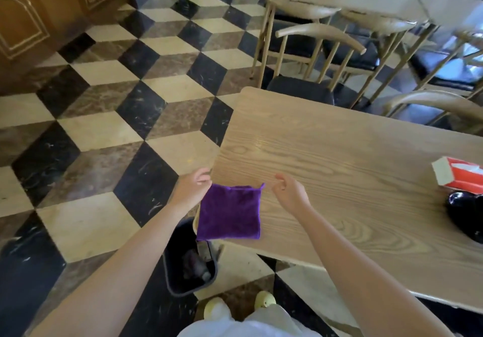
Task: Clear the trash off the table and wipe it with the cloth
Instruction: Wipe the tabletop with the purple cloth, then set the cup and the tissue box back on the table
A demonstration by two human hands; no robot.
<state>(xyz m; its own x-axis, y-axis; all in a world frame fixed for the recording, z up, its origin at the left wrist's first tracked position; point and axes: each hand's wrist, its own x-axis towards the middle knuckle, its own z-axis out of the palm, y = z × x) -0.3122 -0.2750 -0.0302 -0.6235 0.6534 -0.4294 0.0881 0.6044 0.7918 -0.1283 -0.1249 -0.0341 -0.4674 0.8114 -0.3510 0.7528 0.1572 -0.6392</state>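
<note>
The purple cloth lies folded on the counter at its 7 o'clock corner, one edge hanging past the rim. The left hand touches the cloth's far-left corner, its grip loosely curled; whether it pinches the cloth, I cannot tell. The right hand hovers at the cloth's 2 o'clock, fingers apart, holding nothing. A bin stands on the floor below.

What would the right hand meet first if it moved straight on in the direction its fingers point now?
Probably nothing soon. The right hand points up-left over the bare table, past the purple cloth. Its line looks free to the table's far left edge, though its height is unclear.
</note>
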